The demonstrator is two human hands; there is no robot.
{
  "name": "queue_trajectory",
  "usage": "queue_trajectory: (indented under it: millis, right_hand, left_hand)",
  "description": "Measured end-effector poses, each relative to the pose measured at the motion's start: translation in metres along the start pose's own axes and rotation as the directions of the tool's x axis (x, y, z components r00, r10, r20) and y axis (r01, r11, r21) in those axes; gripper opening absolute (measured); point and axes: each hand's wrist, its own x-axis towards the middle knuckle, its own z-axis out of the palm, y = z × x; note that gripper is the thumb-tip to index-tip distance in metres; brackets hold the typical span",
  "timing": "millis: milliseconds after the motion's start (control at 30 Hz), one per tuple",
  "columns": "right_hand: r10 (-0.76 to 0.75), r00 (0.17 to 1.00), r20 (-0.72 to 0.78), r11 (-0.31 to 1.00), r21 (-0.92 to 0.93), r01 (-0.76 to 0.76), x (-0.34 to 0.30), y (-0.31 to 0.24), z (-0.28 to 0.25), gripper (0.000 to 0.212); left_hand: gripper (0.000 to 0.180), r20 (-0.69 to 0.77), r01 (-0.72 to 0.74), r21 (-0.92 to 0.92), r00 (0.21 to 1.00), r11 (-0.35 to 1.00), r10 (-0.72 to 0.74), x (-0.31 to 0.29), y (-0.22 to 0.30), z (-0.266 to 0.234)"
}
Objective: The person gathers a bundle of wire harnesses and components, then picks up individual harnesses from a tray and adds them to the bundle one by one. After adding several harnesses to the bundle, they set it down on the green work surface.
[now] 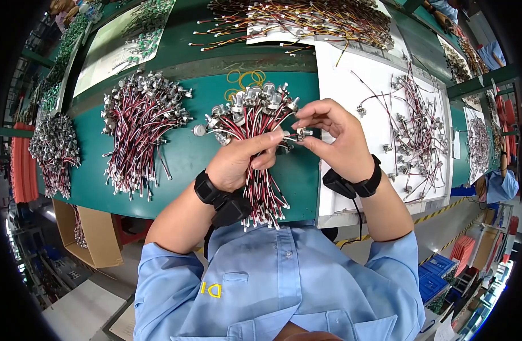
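Note:
My left hand [241, 159] is closed around the middle of a thick bundle of wired potentiometers [261, 105]. Their metal heads fan out above the fist, while red, black and white wires [265, 190] hang below it to small white plugs. At the right side of the bundle, my right hand [335, 136] curls its thumb and fingers about a single potentiometer [302, 134], whose wires run toward my left thumb. Several yellow rubber bands [247, 77] lie on the green mat just beyond the bundle.
A second potentiometer bundle [141, 125] lies to the left on the green mat [207, 94], with another pile [54, 148] farther left. Loose wired potentiometers [414, 131] cover a white board [340, 74] at right. Yellow-red wires [323, 20] lie behind; a cardboard box [99, 233] stands below left.

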Motion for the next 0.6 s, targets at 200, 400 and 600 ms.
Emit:
queue_trajectory:
  millis: [200, 400, 600]
  right_hand:
    - [-0.056, 0.956, 0.288, 0.868, -0.458, 0.189, -0.001, -0.009, -0.015, 0.036]
    - [-0.08, 0.997, -0.023, 0.958, -0.28, 0.07, 0.002, -0.009, -0.017, 0.037]
    - [0.172, 0.979, -0.114, 0.983, -0.043, -0.177, 0.001, -0.007, -0.003, 0.037]
  left_hand:
    - [0.023, -0.078, -0.037, -0.175, 0.997, 0.984, 0.023, 0.001, 0.002, 0.003]
    - [0.027, 0.036, -0.019, -0.119, 0.999, 0.993, 0.024, 0.0, -0.001, 0.0]
    - [0.033, 0.192, 0.066, -0.129, 0.98, 0.989, -0.041, 0.0, -0.006, -0.004]
